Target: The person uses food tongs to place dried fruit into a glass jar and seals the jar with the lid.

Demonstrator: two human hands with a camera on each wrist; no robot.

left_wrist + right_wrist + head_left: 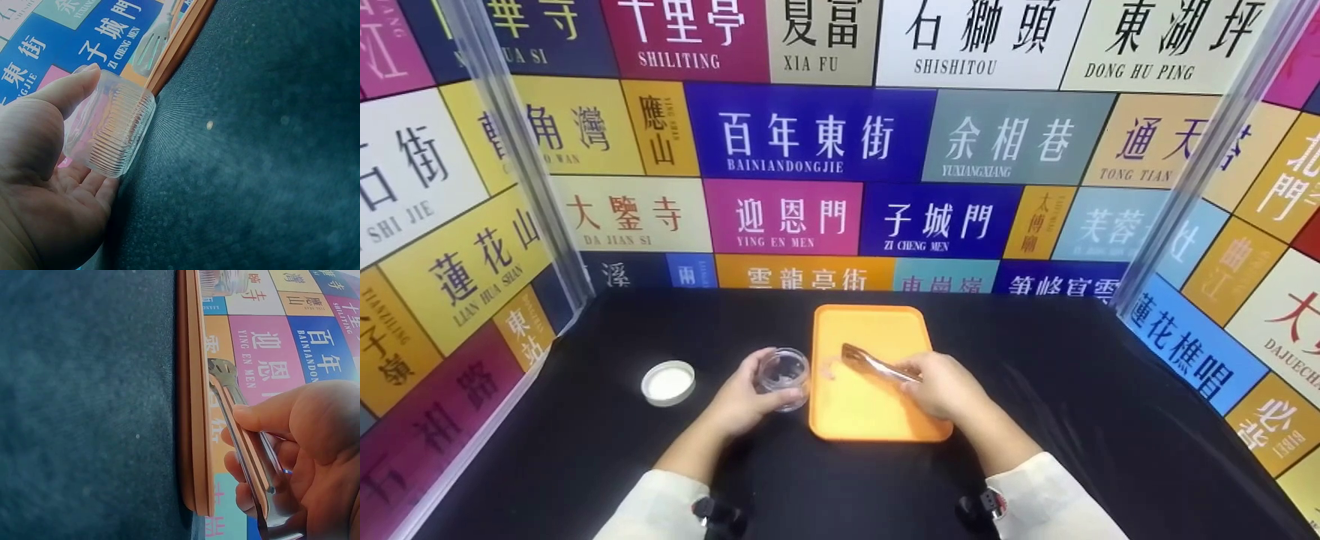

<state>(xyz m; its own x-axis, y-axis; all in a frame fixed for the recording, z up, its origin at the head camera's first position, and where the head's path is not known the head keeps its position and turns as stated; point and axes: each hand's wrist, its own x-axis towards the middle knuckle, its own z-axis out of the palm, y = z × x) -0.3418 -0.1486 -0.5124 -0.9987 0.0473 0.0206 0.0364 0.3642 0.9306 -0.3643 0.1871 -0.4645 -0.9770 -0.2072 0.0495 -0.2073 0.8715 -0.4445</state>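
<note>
Fingers of my left hand (742, 401) are curling round a clear ribbed plastic jar (783, 375) beside the orange rectangular tray (877, 420); its ridges are showing only at the left wrist. My right hand (941, 382) is gripping metal tongs (877, 365) over the tray, and only the head view is catching a round white lid (668, 382) lying apart.

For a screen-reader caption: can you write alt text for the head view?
A person's left hand holds a clear jar beside an orange tray, while the right hand holds metal tongs over it. A white lid lies on the black table.
</note>
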